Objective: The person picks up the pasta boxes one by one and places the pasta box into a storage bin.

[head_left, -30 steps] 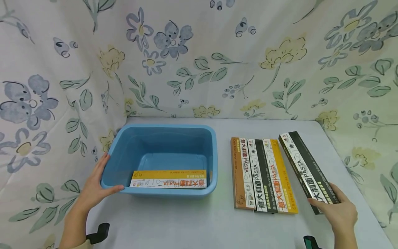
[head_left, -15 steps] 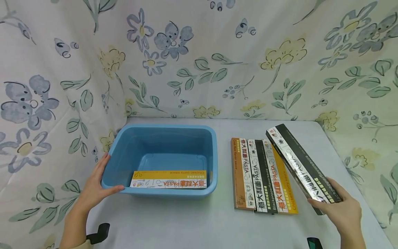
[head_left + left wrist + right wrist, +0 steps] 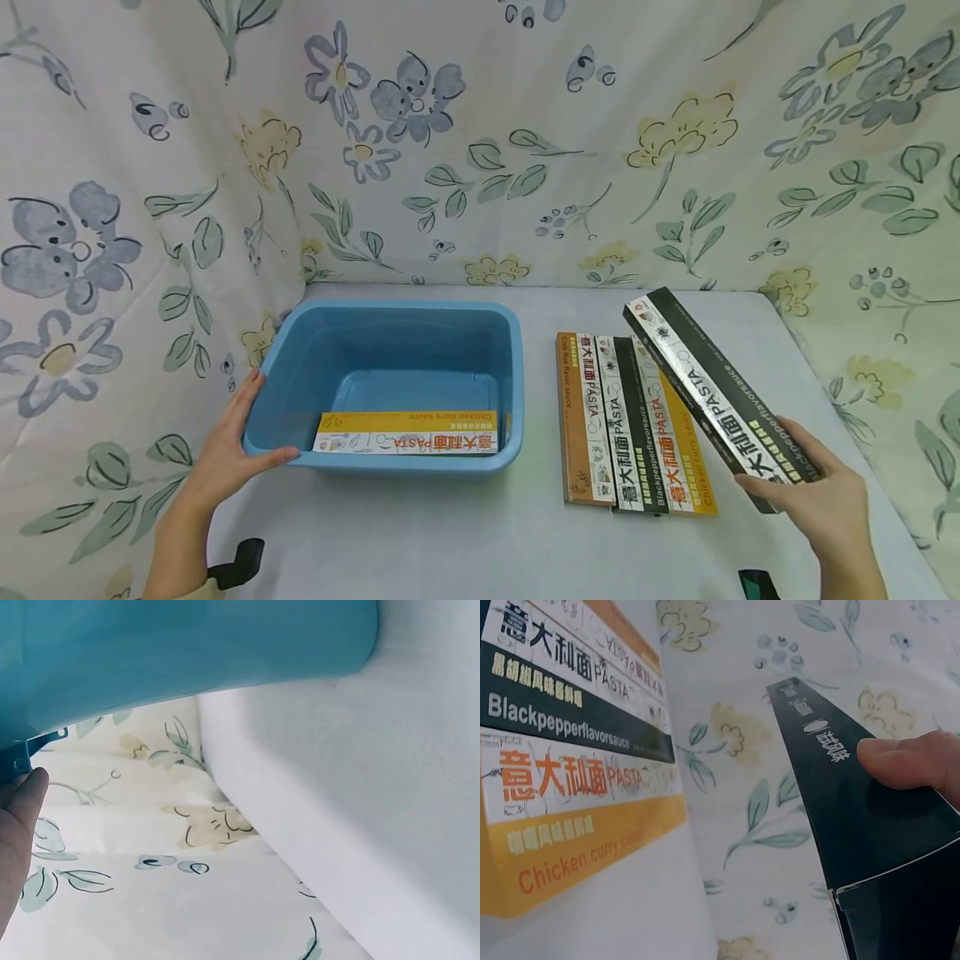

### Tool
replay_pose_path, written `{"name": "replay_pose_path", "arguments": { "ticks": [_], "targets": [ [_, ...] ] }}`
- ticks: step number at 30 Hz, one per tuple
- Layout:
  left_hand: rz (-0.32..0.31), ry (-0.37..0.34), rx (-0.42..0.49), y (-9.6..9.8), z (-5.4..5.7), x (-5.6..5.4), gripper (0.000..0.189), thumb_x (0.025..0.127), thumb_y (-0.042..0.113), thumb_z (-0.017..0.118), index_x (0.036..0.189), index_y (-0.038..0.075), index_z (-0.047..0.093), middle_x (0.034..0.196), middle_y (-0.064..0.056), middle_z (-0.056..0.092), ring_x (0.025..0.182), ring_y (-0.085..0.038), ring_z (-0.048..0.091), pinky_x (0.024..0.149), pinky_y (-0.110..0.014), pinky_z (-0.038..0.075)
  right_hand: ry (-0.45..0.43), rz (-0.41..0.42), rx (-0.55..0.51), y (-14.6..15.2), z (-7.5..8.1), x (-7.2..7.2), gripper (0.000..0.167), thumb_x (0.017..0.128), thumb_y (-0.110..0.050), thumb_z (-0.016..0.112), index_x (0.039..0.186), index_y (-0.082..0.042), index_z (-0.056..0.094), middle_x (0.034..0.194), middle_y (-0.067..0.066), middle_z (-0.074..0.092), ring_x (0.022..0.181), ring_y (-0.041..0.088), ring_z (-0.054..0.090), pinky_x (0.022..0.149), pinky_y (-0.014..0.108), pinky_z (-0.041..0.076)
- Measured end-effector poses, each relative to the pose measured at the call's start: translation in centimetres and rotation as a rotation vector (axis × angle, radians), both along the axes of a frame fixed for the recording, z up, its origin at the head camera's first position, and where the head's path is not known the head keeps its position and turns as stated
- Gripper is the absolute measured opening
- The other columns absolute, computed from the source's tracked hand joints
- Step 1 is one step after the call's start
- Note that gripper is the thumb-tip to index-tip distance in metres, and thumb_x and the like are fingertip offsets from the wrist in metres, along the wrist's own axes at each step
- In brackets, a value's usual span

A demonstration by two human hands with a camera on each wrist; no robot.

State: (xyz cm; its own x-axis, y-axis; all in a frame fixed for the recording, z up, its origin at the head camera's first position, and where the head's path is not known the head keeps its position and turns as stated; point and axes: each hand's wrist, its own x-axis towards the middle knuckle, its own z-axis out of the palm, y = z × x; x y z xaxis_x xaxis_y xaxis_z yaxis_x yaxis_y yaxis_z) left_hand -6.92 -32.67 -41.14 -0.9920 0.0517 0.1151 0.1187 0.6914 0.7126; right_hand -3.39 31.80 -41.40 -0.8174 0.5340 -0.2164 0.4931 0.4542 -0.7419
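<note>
My right hand (image 3: 821,500) grips the near end of a black and white pasta box (image 3: 720,400), thumb on one side and fingers on the other. The box is raised and slanted, its far end above the yellow chicken curry pasta box (image 3: 693,450). In the right wrist view my thumb (image 3: 900,761) presses the dark side of the held box (image 3: 840,787). My left hand (image 3: 228,446) rests against the front left corner of a blue plastic bin (image 3: 408,463), fingers spread along the rim. A yellow and white pasta box (image 3: 408,432) lies inside the bin's front.
Beside the yellow box, a black pepper pasta box (image 3: 637,425) and a brown crab roe pasta box (image 3: 587,417) lie in a row on the white table (image 3: 480,542). Flowered cloth (image 3: 480,167) hangs behind and at the sides.
My right hand has lifted the black and white pasta box off the table, and its far end has swung left over the row. The left hand and bin stay put.
</note>
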Motion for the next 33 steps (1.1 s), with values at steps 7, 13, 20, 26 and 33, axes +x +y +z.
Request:
{"name": "replay_pose_path", "arguments": {
  "ticks": [7,13,20,26,33],
  "targets": [
    [0.002,0.001,-0.003,0.0,0.0,0.1,0.113,0.068,0.019,0.083,0.157,0.012,0.014,0.161,-0.02,0.007,0.135,-0.059,0.016,0.09,-0.083,0.022,0.038,0.08,0.03,-0.5,0.1,-0.1,0.109,0.063,-0.007,0.091,0.153,-0.011,0.03,0.142,0.029,0.039,0.098,0.024,0.042,0.06,0.009,0.042],
    [0.0,0.002,-0.019,0.0,0.2,0.1,0.113,0.069,0.022,0.083,0.157,0.012,0.013,0.16,-0.021,0.008,0.135,-0.06,0.017,0.089,-0.083,0.023,0.052,0.124,0.034,-1.0,0.5,-0.3,0.108,0.062,-0.007,0.091,0.152,-0.007,0.031,0.14,0.03,0.041,0.095,0.022,0.044,0.061,0.01,0.045],
    [0.007,0.001,-0.029,0.2,0.3,0.0,0.113,0.07,0.027,0.084,0.157,0.011,0.013,0.16,-0.022,0.008,0.135,-0.059,0.017,0.089,-0.083,0.023,0.079,0.177,0.039,-1.7,1.4,-0.9,0.107,0.063,-0.008,0.091,0.152,-0.006,0.032,0.138,0.031,0.041,0.095,0.022,0.046,0.06,0.011,0.047],
    [-0.002,0.012,-0.028,0.1,0.2,0.0,0.113,0.07,0.026,0.084,0.157,0.011,0.014,0.16,-0.021,0.008,0.136,-0.058,0.016,0.09,-0.083,0.022,0.132,0.245,0.015,-2.6,2.1,-1.1,0.103,0.064,-0.005,0.089,0.151,-0.007,0.034,0.135,0.029,0.042,0.082,0.0,0.048,0.061,0.015,0.052],
    [-0.004,0.019,-0.016,0.1,0.2,0.1,0.112,0.07,0.024,0.083,0.157,0.011,0.014,0.16,-0.021,0.008,0.136,-0.059,0.016,0.09,-0.083,0.021,0.189,0.334,0.014,-4.0,3.1,-1.4,0.102,0.062,-0.004,0.09,0.15,-0.007,0.037,0.128,0.026,0.047,0.077,-0.001,0.052,0.061,0.019,0.054]
  ]
}}
